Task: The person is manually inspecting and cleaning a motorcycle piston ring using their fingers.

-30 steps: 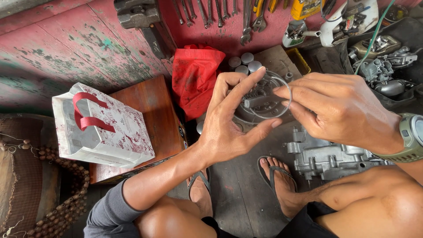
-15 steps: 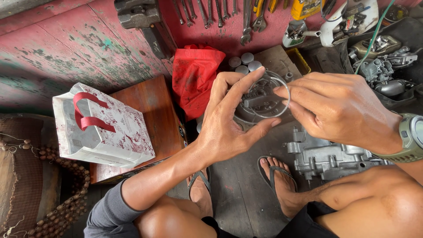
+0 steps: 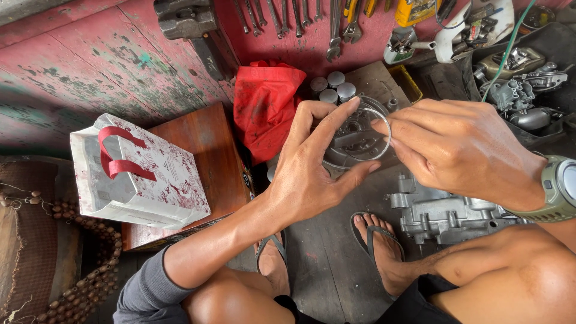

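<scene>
- Ring [image 3: 359, 133], thin, round and see-through, is hanging above the grey engine casing [image 3: 447, 213], held between both hands.
- Left hand [image 3: 312, 174] is spreading thumb and forefinger wide around the ring's left rim.
- Right hand [image 3: 462, 153] is pinching the right rim; a light, even grip probably suits so thin a part.
- Red cloth [image 3: 264, 105] is lying left of the casing.

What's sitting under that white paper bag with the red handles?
The paper bag lies on a brown wooden board. The board's middle is hidden beneath the bag; only its top, right side and front edge show.
</scene>
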